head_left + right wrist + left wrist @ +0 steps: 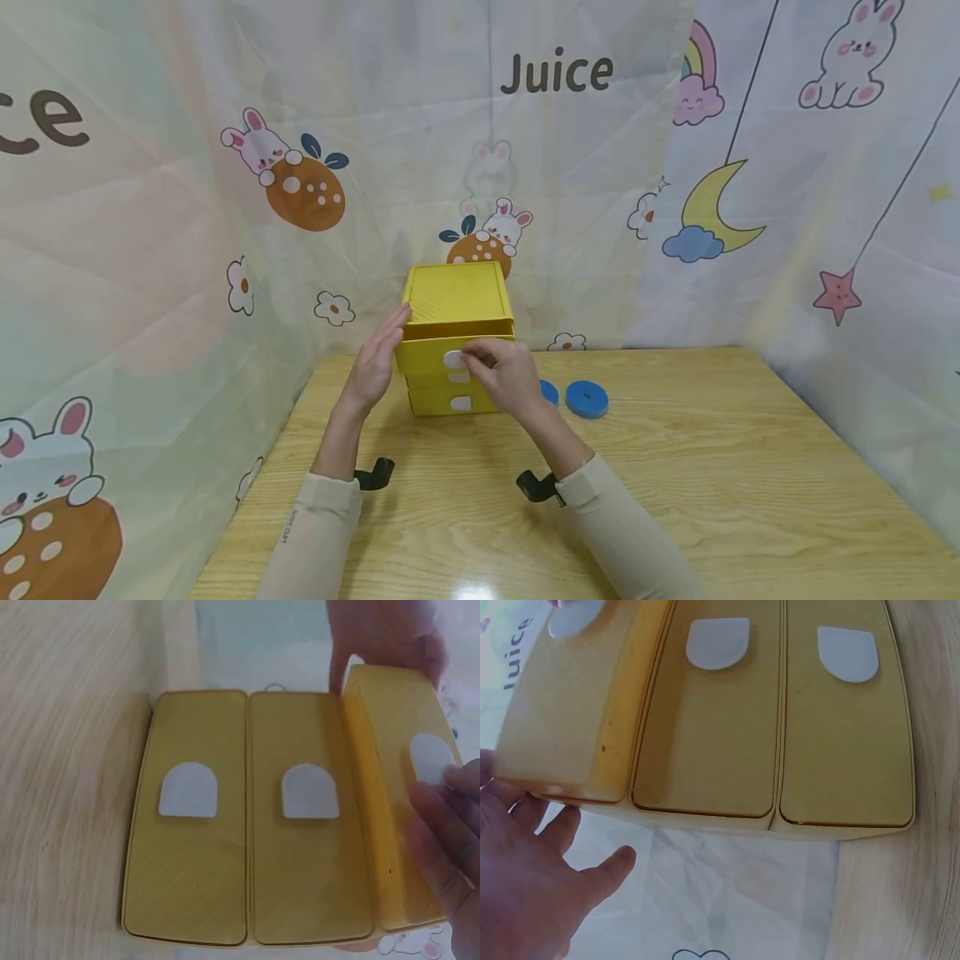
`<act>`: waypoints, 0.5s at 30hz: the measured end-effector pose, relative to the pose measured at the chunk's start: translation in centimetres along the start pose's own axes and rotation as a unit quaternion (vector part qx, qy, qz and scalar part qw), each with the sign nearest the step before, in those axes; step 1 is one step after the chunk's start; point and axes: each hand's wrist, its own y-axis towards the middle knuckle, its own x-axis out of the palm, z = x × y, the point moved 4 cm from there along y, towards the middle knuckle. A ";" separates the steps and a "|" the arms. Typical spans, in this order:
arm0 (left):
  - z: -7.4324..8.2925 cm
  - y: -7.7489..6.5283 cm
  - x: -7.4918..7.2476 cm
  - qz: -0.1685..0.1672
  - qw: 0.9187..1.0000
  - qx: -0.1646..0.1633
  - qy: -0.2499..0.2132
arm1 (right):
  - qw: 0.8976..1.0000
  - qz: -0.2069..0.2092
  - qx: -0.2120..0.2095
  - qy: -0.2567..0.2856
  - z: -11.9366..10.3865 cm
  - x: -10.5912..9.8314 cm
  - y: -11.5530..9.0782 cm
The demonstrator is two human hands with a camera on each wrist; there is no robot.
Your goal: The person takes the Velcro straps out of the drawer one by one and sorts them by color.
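A yellow three-drawer box (459, 292) stands on the table. Its top drawer (422, 357) is pulled part way out, while the middle drawer (709, 735) and bottom drawer (844, 750) sit closed in the left wrist view. At the top drawer's white tab handle (453, 359), my right hand (508, 377) pinches the tab between thumb and fingers. My left hand (372, 367) rests against the box's left side near the top, its fingers extended. The right wrist view shows white tabs on the middle drawer (309, 862) and the bottom drawer (187, 877) too.
Right of the box lie two flat blue discs (587, 400), one partly hidden by my right forearm. Printed cloth (570, 208) hangs behind and beside the wooden table (712, 467). A dark wrist mount (534, 486) juts from my right cuff, another from the left.
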 end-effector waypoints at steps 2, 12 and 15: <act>-0.1 0.0 0.0 0.000 1.000 0.001 -0.004 | 1.000 0.003 0.005 -0.007 0.6 0.3 0.4; -0.2 0.2 0.1 -0.001 1.000 -0.009 -0.009 | 1.000 0.007 0.015 -0.017 1.8 0.8 1.4; -0.1 0.3 0.0 0.003 1.000 -0.017 -0.010 | 1.000 0.006 0.015 -0.024 2.0 0.8 1.5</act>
